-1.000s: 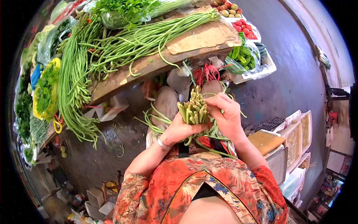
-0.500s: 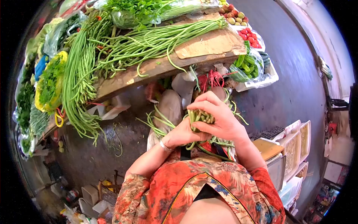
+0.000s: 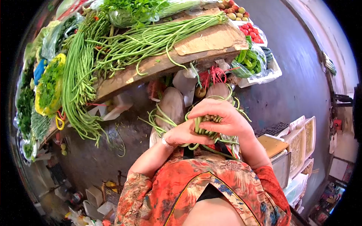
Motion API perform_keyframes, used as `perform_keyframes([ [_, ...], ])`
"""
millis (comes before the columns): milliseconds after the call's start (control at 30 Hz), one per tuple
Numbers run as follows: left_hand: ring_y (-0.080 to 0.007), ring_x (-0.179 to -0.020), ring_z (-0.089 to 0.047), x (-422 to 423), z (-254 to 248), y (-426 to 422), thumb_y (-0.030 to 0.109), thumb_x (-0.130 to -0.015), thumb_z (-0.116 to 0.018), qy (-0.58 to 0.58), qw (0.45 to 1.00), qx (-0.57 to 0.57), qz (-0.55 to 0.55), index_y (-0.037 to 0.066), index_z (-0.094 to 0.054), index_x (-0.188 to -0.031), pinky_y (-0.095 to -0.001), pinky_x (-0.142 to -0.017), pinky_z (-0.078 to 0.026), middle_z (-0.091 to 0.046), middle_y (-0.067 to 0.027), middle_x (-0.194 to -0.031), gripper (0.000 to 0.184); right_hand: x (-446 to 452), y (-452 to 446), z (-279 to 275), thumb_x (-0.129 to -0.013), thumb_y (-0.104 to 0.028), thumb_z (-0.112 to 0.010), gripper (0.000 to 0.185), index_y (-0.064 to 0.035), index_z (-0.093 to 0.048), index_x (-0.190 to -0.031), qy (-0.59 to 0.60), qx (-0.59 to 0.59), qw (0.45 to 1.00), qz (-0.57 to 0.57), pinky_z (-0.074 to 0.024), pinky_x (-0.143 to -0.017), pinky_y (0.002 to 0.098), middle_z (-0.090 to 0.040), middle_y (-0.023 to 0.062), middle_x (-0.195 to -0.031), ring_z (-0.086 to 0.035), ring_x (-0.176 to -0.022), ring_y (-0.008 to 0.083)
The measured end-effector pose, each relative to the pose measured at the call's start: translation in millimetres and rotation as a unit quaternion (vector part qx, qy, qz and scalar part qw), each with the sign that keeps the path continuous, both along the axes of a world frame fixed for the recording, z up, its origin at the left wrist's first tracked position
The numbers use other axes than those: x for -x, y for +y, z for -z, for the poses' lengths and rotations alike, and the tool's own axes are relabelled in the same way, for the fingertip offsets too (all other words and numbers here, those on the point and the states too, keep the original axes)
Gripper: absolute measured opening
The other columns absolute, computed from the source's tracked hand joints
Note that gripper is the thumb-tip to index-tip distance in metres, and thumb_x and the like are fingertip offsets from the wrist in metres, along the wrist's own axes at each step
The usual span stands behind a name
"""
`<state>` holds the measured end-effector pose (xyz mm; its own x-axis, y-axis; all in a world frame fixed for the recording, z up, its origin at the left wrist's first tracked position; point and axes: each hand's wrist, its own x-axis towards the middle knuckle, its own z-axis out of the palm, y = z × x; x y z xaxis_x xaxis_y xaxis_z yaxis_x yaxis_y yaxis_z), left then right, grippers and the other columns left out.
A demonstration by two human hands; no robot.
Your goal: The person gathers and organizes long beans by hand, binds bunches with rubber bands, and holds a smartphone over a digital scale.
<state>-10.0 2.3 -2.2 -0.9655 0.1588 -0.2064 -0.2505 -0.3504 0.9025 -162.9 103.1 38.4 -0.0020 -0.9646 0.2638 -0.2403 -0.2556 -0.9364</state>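
Over my lap, a bunch of green long beans (image 3: pixel 203 128) is held upright, its cut-looking ends facing up. My left hand (image 3: pixel 184 133) is wrapped round the lower side of the bunch. From above and the right, my right hand (image 3: pixel 224 115) curls round the top ends, fingers and thumb on either side. Loose bean tails hang out below both hands across my legs. In front of me, more long beans (image 3: pixel 151 43) lie along a wooden table (image 3: pixel 124 80), and another thick bundle (image 3: pixel 77 75) droops over its left edge.
Bagged green peppers (image 3: pixel 249 62), red tomatoes (image 3: pixel 250 32) and round fruit (image 3: pixel 235 13) sit at the table's right end. Red string (image 3: pixel 215 75) hangs beneath the table's front edge. Pale plastic bins (image 3: pixel 298 147) stand at my right. A yellow bag of leafy greens (image 3: pixel 51 84) is far left.
My right hand has turned and lowered slightly over the ends of the bunch, covering more of them. My left hand keeps its hold. The view has shifted a little.
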Motion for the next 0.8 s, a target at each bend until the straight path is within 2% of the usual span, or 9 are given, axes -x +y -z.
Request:
perform_keyframes([
  [133,-0.0166,-0.111,-0.051,-4.2,7.7,-2.2,0.010,-0.073,-0.078,-0.008,1.000,0.018,-0.005,0.001,-0.053,-0.123,-0.0314,-0.095,-0.042,-0.056,-0.0064,-0.118,0.057,-1.0,0.8,3.2,-0.076,-0.007,-0.071,0.019,-0.0044,-0.069,-0.094,-0.003,0.029,0.999,-0.021,-0.0480,-0.077,0.0346,-0.066,0.0075,-0.093,-0.062,-0.089,0.0242],
  [200,-0.0187,-0.116,-0.049,1.3,12.6,-4.2,0.011,-0.071,-0.079,-0.009,0.999,0.003,0.053,0.001,-0.052,-0.125,-0.0332,-0.098,-0.041,-0.054,-0.0077,-0.123,0.061,0.4,1.5,9.0,-0.076,-0.009,-0.072,0.015,-0.0055,-0.069,-0.091,-0.005,0.035,0.999,-0.028,-0.0480,-0.076,0.0329,-0.066,0.0065,-0.091,-0.061,-0.087,0.0227],
  [267,-0.0200,-0.117,-0.049,-0.4,13.7,3.3,0.012,-0.070,-0.080,0.017,0.997,0.072,-0.020,0.001,-0.052,-0.124,-0.0344,-0.098,-0.041,-0.054,-0.0082,-0.124,0.062,-1.6,3.3,9.5,-0.077,-0.010,-0.072,0.012,-0.0060,-0.068,-0.089,0.021,0.030,0.999,-0.008,-0.0483,-0.075,0.0323,-0.066,0.0053,-0.091,-0.062,-0.087,0.0217],
  [333,-0.0207,-0.117,-0.050,-0.8,15.5,12.1,0.011,-0.072,-0.078,-0.050,0.997,0.049,-0.012,0.001,-0.052,-0.124,-0.0347,-0.098,-0.042,-0.055,-0.0098,-0.123,0.060,-3.3,3.7,9.1,-0.077,-0.011,-0.072,0.013,-0.0061,-0.068,-0.089,0.058,0.056,0.997,0.003,-0.0487,-0.074,0.0327,-0.065,0.0041,-0.090,-0.062,-0.086,0.0213],
  [433,-0.0209,-0.112,-0.053,3.5,11.0,18.3,0.009,-0.072,-0.075,0.053,0.975,0.205,-0.067,0.001,-0.053,-0.121,-0.0347,-0.094,-0.045,-0.057,-0.0120,-0.118,0.054,-1.1,5.8,3.6,-0.082,-0.009,-0.066,0.012,-0.0041,-0.068,-0.093,0.009,0.034,0.999,0.024,-0.0490,-0.077,0.0321,-0.065,0.0074,-0.094,-0.062,-0.089,0.0215],
  [467,-0.0164,-0.095,-0.060,5.3,3.4,22.8,0.007,-0.073,-0.076,0.012,0.982,0.128,-0.138,0.004,-0.060,-0.108,-0.0314,-0.082,-0.050,-0.064,-0.0051,-0.102,0.038,-1.1,7.1,2.2,-0.084,-0.009,-0.063,0.012,-0.0032,-0.068,-0.094,-0.049,-0.002,0.998,0.049,-0.0488,-0.080,0.0319,-0.065,0.0089,-0.097,-0.062,-0.092,0.0214],
  [533,-0.0150,-0.093,-0.061,10.3,-6.6,21.0,0.008,-0.073,-0.076,-0.012,0.987,0.090,-0.134,0.004,-0.059,-0.104,-0.0308,-0.079,-0.051,-0.064,-0.0044,-0.100,0.036,2.3,10.6,3.1,-0.090,-0.013,-0.056,0.018,-0.0013,-0.068,-0.098,-0.082,0.007,0.994,0.072,-0.0456,-0.090,0.0347,-0.061,0.0127,-0.113,-0.058,-0.104,0.0227],
  [733,-0.0166,-0.099,-0.059,10.3,-0.6,19.2,0.008,-0.071,-0.076,0.011,0.986,0.110,-0.124,0.004,-0.054,-0.113,-0.0319,-0.084,-0.049,-0.062,-0.0057,-0.106,0.047,-6.7,11.2,12.4,-0.089,-0.010,-0.053,0.018,-0.0002,-0.067,-0.093,-0.163,0.010,0.984,0.075,-0.0437,-0.093,0.0374,-0.057,0.0169,-0.122,-0.057,-0.108,0.0255],
  [800,-0.0175,-0.101,-0.059,10.9,-4.1,17.1,0.009,-0.071,-0.077,0.015,0.987,0.094,-0.128,0.004,-0.052,-0.116,-0.0325,-0.086,-0.049,-0.061,-0.0063,-0.109,0.052,-11.6,11.9,11.8,-0.087,-0.007,-0.052,0.016,-0.0002,-0.066,-0.090,-0.066,0.063,0.987,0.130,-0.0440,-0.093,0.0384,-0.057,0.0173,-0.122,-0.057,-0.108,0.0266],
])
